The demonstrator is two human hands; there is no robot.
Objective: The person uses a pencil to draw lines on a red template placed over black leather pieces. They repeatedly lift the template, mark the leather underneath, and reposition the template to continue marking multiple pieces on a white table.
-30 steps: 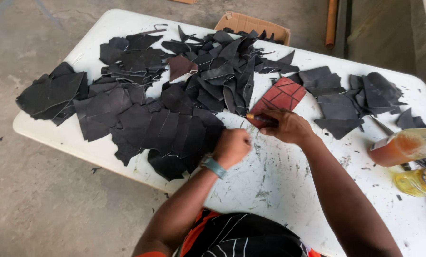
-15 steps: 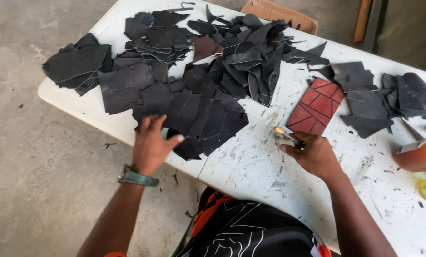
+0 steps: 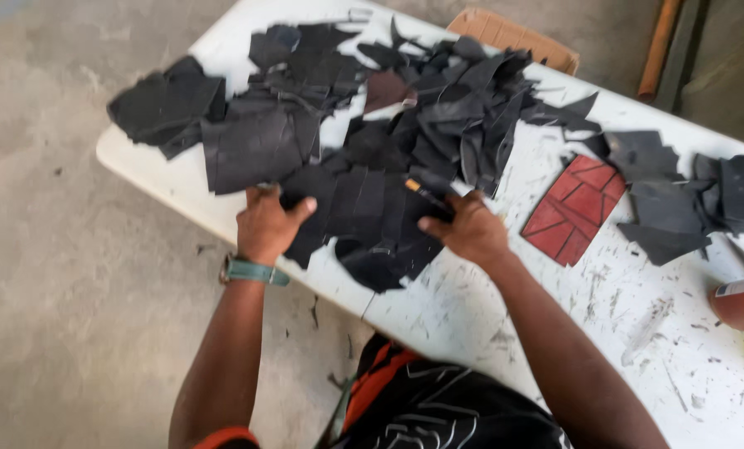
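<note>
While both hands work at the near edge of the white counter (image 3: 472,333), a brown cardboard box (image 3: 513,37) stands behind its far edge; what it holds cannot be seen. An orange bottle (image 3: 742,303) lies at the counter's right edge, cut off by the frame.

Black leather pieces (image 3: 438,125) lie heaped across the counter's far half, with a smaller heap (image 3: 696,195) to the right. Between them lies 1 red quilted panel (image 3: 573,209), flat and apart from both hands.

His left hand (image 3: 268,224), a teal watch (image 3: 251,270) on its wrist, grips the near stack of black pieces (image 3: 364,216), thumb on top and fingers curled under the edge. His right hand (image 3: 468,229) presses on the same stack, fingers closed around a slim dark tool with an orange tip (image 3: 426,195). Both forearms reach forward from the body.
</note>
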